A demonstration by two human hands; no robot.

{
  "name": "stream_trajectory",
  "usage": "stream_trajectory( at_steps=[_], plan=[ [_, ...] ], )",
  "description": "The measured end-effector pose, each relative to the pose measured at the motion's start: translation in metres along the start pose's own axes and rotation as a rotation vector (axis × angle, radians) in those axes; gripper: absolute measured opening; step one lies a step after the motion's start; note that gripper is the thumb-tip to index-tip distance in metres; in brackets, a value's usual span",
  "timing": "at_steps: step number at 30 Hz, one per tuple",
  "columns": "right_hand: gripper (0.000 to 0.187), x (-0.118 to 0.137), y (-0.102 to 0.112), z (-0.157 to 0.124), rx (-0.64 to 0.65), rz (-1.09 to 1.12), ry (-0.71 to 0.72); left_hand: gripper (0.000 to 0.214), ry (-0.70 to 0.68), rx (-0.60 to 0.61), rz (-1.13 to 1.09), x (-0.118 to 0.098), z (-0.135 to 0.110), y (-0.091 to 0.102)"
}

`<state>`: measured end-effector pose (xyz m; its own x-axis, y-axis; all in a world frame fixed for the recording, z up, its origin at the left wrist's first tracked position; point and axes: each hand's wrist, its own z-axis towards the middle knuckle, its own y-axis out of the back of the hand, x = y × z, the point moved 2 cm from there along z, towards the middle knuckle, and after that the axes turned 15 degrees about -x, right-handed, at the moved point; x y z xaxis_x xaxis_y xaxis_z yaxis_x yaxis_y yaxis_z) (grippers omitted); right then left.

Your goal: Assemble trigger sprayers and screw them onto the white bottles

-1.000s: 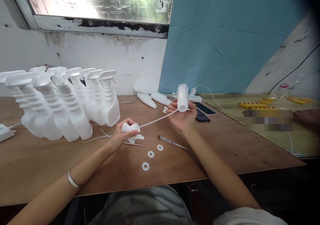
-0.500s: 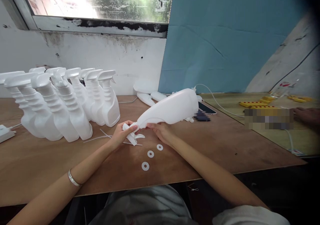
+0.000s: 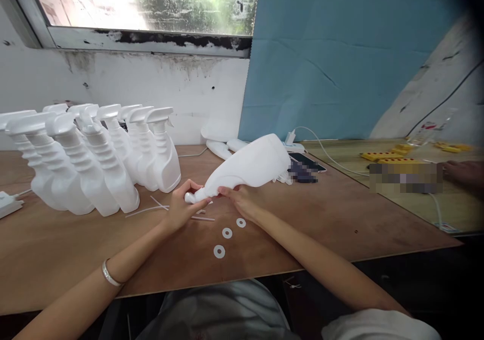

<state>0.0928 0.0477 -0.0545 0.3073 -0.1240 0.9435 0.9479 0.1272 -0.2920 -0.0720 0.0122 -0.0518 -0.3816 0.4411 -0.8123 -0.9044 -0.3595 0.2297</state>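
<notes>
A white spray bottle lies tilted in both hands, its base up to the right and its neck down to the left. My left hand is closed around the white trigger sprayer head, which sits at the bottle's neck and is partly hidden by the fingers. My right hand grips the bottle near its neck, thumb on the near side. On the table just below lie three white ring washers. Thin white tubes rest beside and behind my left hand.
Several white spray bottles with heads stand upright at the left. Behind my hands are more white bottle parts, a phone and a cable. At the right, another person's hand is near yellow pieces on a neighbouring table.
My left hand has turned the sprayer head, so its trigger no longer points plainly toward me. The bottle has shifted slightly left with both hands still on it.
</notes>
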Motion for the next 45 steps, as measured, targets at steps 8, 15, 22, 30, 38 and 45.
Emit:
stream_trajectory(
  at_steps=[8, 15, 22, 30, 38, 45],
  plan=[
    [0.023, -0.011, 0.001, 0.003, 0.017, 0.025, 0.051, 0.019, -0.558, -0.097, 0.3, -0.005, -0.004, 0.006],
    [0.034, -0.013, 0.001, 0.003, 0.037, 0.033, 0.001, 0.019, -0.518, -0.089, 0.352, -0.008, -0.006, 0.007],
    [0.036, -0.001, -0.002, 0.004, 0.128, 0.013, 0.017, 0.027, 0.043, -0.129, 0.038, -0.007, 0.005, 0.008],
    [0.039, 0.008, 0.008, 0.014, 0.098, 0.122, -0.133, 0.026, 0.665, 0.063, -0.478, 0.021, 0.016, 0.002],
    [0.032, 0.008, 0.018, 0.022, 0.007, 0.242, -0.099, 0.028, 0.604, 0.188, -0.373, 0.011, 0.009, -0.003],
    [0.042, 0.004, 0.02, 0.024, -0.097, 0.19, -0.053, 0.034, 0.254, 0.016, -0.072, 0.006, 0.012, 0.002]
  ],
)
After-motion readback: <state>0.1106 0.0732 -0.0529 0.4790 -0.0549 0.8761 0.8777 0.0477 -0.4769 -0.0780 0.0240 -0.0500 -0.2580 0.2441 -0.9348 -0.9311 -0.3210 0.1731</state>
